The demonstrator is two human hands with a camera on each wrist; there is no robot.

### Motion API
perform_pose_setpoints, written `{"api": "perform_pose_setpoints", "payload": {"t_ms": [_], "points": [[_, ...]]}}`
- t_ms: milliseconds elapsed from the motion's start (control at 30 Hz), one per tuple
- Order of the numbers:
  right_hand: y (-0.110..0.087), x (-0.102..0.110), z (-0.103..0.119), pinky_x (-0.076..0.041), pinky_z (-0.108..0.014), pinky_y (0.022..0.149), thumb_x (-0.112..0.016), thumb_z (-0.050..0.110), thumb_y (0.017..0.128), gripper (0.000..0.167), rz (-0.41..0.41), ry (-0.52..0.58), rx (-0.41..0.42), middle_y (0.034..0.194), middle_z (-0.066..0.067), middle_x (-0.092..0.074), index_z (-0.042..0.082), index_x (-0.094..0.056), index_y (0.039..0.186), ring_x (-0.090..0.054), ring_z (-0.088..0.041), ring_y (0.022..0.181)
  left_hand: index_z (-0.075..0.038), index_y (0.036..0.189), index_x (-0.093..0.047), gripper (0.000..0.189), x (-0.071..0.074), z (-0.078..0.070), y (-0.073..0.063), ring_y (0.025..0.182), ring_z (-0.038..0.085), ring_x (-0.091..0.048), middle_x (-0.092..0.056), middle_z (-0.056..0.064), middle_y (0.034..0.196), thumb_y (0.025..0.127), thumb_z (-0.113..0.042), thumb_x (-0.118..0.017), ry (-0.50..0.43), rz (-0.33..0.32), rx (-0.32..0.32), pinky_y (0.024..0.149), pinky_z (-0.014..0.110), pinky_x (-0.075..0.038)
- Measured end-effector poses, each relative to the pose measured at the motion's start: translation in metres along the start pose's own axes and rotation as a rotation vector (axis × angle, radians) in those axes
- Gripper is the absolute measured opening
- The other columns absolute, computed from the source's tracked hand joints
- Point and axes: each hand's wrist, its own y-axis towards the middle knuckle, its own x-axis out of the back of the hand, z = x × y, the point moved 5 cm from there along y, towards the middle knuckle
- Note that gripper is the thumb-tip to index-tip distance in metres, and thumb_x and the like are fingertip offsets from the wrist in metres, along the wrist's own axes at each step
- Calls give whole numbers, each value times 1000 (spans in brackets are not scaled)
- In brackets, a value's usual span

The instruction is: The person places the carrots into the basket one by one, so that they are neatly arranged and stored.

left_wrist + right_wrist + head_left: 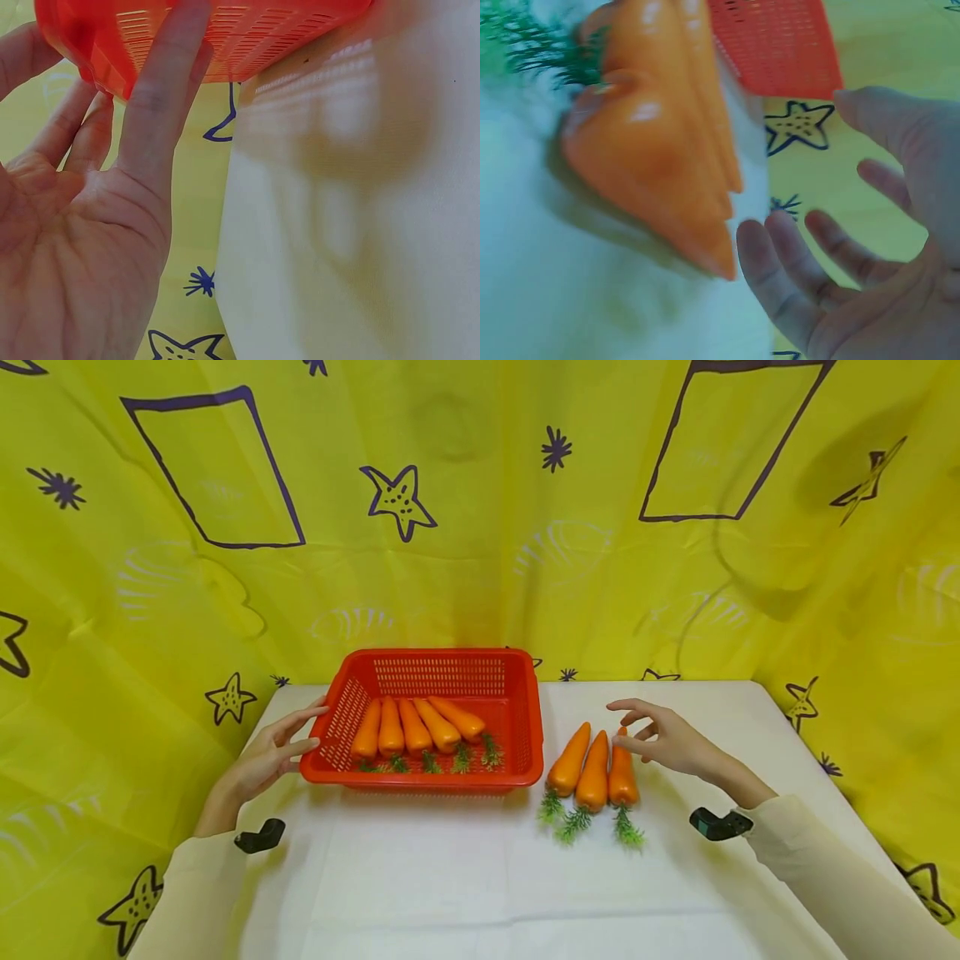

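Observation:
A red plastic basket (531, 727) with slotted walls stands on the table, several orange carrots (415, 727) with green tops lying side by side in it. My left hand (264, 762) is at the basket's left end, its fairly straight fingers and thumb touching the rim; the left wrist view shows the palm (75, 247) beside the basket wall. Right of the basket, three carrots (594, 772) lie on the table, tips pointing away and green tops (574, 822) toward me. My right hand (667, 739) hovers by the rightmost carrot (622, 777), fingers spread and loosely bent, holding nothing.
A white cloth (420, 877) covers the table. Yellow curtains (480, 568) with starfish drawings enclose its back and sides. Each wrist wears a small black device, one on the left (260, 836) and one on the right (720, 824).

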Motion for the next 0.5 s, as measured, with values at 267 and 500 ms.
{"api": "perform_pose_setpoints", "payload": {"t_ms": [267,500], "points": [[-5,-14,-25,-58,-41,66,-73,22,98,61,-3,59,-119,131,-35,-44,3,-46,149,-68,-31,82,-8,161,-33,57,0,1,0,152,46,-10,-6,0,174,107,-8,-52,6,5,-11,90,38,-55],[-7,-24,-30,-60,-42,64,-76,20,95,66,32,102,-182,129,-37,-43,-1,-42,148,-66,-30,78,-6,160,-33,56,0,0,0,154,36,-13,-5,1,174,107,-6,-52,-17,11,-28,89,38,-56]]}}
